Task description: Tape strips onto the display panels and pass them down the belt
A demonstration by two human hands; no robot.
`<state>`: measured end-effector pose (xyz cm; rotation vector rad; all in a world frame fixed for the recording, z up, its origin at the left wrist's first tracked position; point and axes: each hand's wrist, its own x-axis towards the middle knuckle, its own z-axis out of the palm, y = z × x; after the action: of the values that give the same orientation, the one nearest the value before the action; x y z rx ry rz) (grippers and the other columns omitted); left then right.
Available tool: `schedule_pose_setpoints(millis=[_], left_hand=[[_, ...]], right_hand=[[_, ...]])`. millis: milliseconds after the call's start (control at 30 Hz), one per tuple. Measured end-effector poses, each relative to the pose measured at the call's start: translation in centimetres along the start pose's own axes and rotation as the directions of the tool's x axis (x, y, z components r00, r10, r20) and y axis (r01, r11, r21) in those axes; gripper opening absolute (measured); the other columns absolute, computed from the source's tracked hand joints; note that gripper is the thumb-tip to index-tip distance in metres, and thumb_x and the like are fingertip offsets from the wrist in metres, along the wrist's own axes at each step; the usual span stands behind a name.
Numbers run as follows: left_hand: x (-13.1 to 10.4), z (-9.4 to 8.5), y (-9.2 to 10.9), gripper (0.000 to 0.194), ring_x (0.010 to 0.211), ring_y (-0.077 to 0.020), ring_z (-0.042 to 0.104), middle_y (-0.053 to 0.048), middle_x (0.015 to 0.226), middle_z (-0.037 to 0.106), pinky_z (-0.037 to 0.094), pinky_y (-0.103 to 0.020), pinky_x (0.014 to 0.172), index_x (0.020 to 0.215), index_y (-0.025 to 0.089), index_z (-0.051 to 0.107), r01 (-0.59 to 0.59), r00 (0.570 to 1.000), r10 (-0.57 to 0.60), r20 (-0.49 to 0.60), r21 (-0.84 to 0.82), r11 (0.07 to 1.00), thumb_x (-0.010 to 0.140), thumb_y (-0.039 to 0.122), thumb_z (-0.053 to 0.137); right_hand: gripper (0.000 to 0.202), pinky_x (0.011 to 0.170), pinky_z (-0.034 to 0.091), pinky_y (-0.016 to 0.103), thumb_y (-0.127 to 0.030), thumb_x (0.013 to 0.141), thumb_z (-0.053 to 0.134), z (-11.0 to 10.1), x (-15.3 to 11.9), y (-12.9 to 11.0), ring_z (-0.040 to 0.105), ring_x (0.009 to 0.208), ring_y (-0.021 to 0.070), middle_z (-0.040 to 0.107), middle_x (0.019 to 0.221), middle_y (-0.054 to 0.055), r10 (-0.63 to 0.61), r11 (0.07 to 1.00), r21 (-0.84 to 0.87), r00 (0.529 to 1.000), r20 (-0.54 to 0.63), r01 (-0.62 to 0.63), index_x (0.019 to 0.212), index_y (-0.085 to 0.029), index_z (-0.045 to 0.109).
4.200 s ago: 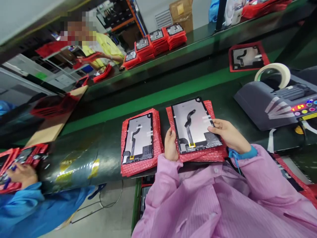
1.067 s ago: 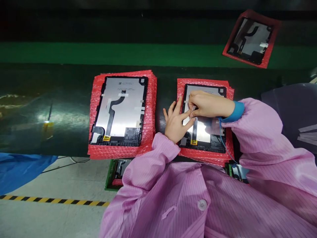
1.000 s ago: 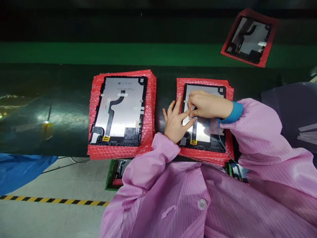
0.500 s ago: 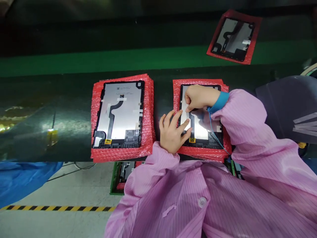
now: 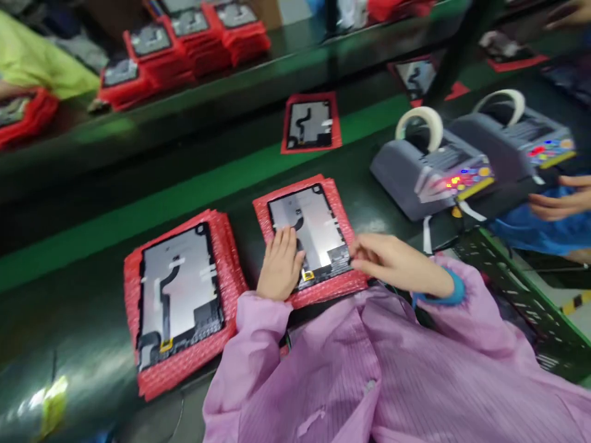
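Note:
A tablet screen panel (image 5: 318, 212), with a silver back, black frame and black ribbon cable, lies on red bubble-wrap sheets (image 5: 261, 212) in front of me. My left hand (image 5: 280, 264) rests flat on its left side, fingers stretched out and covering part of the cable. At the panel's lower right edge is my right hand (image 5: 385, 261), its fingers curled in. What those fingers hold, if anything, is hidden and blurred. A second panel (image 5: 189, 277) lies on a thicker red bubble-wrap stack to the left.
Two tape dispensers (image 5: 401, 175) (image 5: 498, 129) stand at the right, by another person's hand (image 5: 561, 200). Another panel (image 5: 309, 123) lies beyond on the green strip. Wrapped stacks (image 5: 198, 46) line the back shelf. A green crate (image 5: 530, 301) sits low at the right.
The view has swung to the right and taken in the dispensers. My right hand has gone from the panel's middle to its lower right edge. My left hand now lies flatter on the panel.

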<state>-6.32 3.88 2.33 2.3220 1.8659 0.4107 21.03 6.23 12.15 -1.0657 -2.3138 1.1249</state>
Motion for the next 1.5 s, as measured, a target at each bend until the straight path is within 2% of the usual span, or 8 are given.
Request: schedule_pose_setpoints(millis=[100, 167, 367, 600, 767, 1133, 1367, 1500], left_hand=[[0.9, -0.4, 1.2, 0.059, 0.145, -0.0335, 0.039, -0.017, 0.160, 0.040, 0.037, -0.054, 0.114, 0.155, 0.012, 0.040, 0.085, 0.996, -0.089, 0.025, 0.120, 0.989, 0.104, 0.039, 0.029], [1.3, -0.9, 2.0, 0.057, 0.138, -0.0355, 0.044, -0.016, 0.159, 0.042, 0.042, -0.056, 0.108, 0.154, 0.014, 0.042, 0.133, 0.990, -0.140, 0.024, 0.186, 0.974, 0.103, 0.036, 0.031], [2.6, -1.9, 1.9, 0.054, 0.114, -0.0339, 0.052, -0.015, 0.146, 0.056, 0.046, -0.053, 0.092, 0.145, 0.021, 0.056, 0.149, 0.987, -0.160, 0.025, 0.247, 0.957, 0.102, 0.041, 0.033], [3.4, -1.3, 2.1, 0.054, 0.110, -0.0349, 0.052, -0.016, 0.138, 0.059, 0.044, -0.052, 0.090, 0.145, 0.021, 0.057, 0.138, 0.990, -0.130, -0.045, 0.357, 0.924, 0.102, 0.040, 0.031], [3.3, -1.6, 2.9, 0.055, 0.107, -0.0351, 0.052, -0.015, 0.140, 0.058, 0.044, -0.053, 0.090, 0.146, 0.023, 0.056, 0.160, 0.986, -0.164, -0.020, 0.360, 0.919, 0.102, 0.043, 0.029], [3.3, -1.3, 2.1, 0.054, 0.105, -0.0352, 0.050, -0.015, 0.139, 0.058, 0.045, -0.055, 0.089, 0.143, 0.025, 0.060, 0.186, 0.982, -0.179, -0.052, 0.281, 0.941, 0.101, 0.045, 0.033], [3.2, -1.1, 1.8, 0.053, 0.104, -0.0347, 0.052, -0.013, 0.139, 0.059, 0.046, -0.050, 0.087, 0.138, 0.023, 0.063, 0.199, 0.979, -0.183, -0.086, 0.244, 0.949, 0.100, 0.047, 0.034], [3.0, -1.2, 2.1, 0.054, 0.103, -0.0345, 0.052, -0.013, 0.139, 0.060, 0.045, -0.050, 0.087, 0.137, 0.021, 0.064, 0.200, 0.978, -0.181, -0.100, 0.228, 0.953, 0.101, 0.047, 0.034]], right_hand=[[0.024, 0.062, 0.041, 0.025, -0.040, 0.098, 0.052, 0.0, -7.0, 2.3, 0.051, 0.061, 0.0109, 0.059, 0.074, -0.001, 0.169, 0.977, 0.144, 0.984, -0.048, -0.160, 0.094, -0.019, 0.062], [0.030, 0.061, 0.042, 0.026, -0.047, 0.097, 0.052, 0.0, -10.1, 4.0, 0.052, 0.062, 0.0126, 0.060, 0.074, 0.000, 0.327, 0.935, 0.205, 0.929, -0.174, -0.291, 0.093, -0.019, 0.063], [0.040, 0.060, 0.044, 0.028, -0.060, 0.080, 0.064, -1.4, -14.8, 7.9, 0.054, 0.065, 0.0149, 0.062, 0.072, 0.003, 0.579, 0.808, 0.443, 0.663, -0.473, -0.389, 0.081, -0.020, 0.064], [0.033, 0.045, 0.032, 0.021, -0.046, 0.067, 0.069, -4.2, -16.0, 11.3, 0.044, 0.051, 0.0077, 0.059, 0.067, 0.000, 0.727, 0.685, 0.681, 0.306, -0.615, -0.259, 0.085, -0.018, 0.063], [0.035, 0.044, 0.032, 0.020, -0.044, 0.063, 0.069, -4.0, -14.7, 12.9, 0.046, 0.051, 0.0070, 0.060, 0.067, 0.000, 0.766, 0.632, 0.746, 0.314, -0.561, -0.209, 0.085, -0.017, 0.063], [0.037, 0.044, 0.032, 0.019, -0.046, 0.063, 0.070, -4.2, -13.6, 13.7, 0.046, 0.052, 0.0070, 0.056, 0.070, -0.002, 0.757, 0.638, 0.769, 0.161, -0.634, 0.027, 0.088, -0.020, 0.061], [0.038, 0.042, 0.033, 0.021, -0.059, 0.079, 0.064, -10.7, -13.9, 17.2, 0.046, 0.049, 0.0085, 0.056, 0.069, -0.001, 0.754, 0.653, 0.749, -0.004, -0.657, 0.116, 0.085, -0.022, 0.056], [0.038, 0.045, 0.031, 0.025, -0.058, 0.088, 0.062, -14.4, -12.9, 18.5, 0.046, 0.052, 0.0101, 0.057, 0.067, 0.002, 0.800, 0.599, 0.796, -0.032, -0.599, 0.082, 0.084, -0.020, 0.059]])
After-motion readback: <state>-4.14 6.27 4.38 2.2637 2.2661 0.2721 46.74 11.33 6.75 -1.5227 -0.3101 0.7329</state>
